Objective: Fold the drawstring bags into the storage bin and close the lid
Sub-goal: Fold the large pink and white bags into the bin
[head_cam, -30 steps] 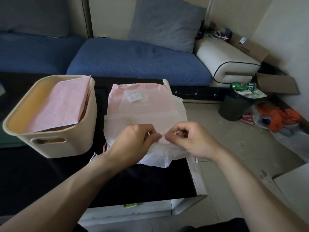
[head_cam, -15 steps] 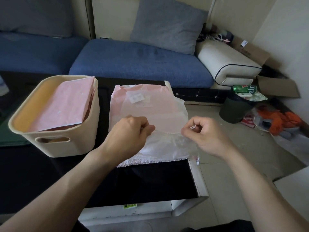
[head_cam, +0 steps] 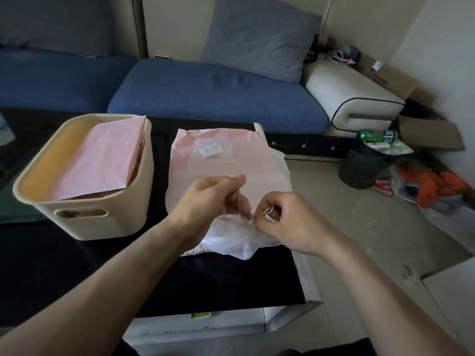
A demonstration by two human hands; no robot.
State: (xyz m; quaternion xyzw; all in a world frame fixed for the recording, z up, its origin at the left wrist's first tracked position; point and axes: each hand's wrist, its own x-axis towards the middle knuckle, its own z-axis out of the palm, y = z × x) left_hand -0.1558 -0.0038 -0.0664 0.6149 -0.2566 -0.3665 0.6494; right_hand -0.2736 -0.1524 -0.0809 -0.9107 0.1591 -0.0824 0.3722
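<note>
A translucent pink-and-white drawstring bag (head_cam: 226, 160) lies flat on the black table (head_cam: 77, 273), right of a cream storage bin (head_cam: 102, 224). A folded pink bag (head_cam: 102, 160) leans inside the bin, sticking up past its rim. My left hand (head_cam: 208, 204) pinches the thin white drawstring over the bag's near part. My right hand (head_cam: 285, 219) sits close beside it and pinches a loop of the same drawstring. The bag's near edge is crumpled under both hands. No lid is in view.
A blue sofa (head_cam: 205, 96) with a grey cushion (head_cam: 259, 34) runs behind the table. On the floor to the right stand a dark waste bin (head_cam: 365, 168) with a green can (head_cam: 377, 136), cardboard boxes and orange clutter (head_cam: 437, 186). The table's right edge is near my right wrist.
Both hands have come back together over the bag's near part after drawing apart. The drawstring now loops between the fingers, and the bag's near edge has bunched up.
</note>
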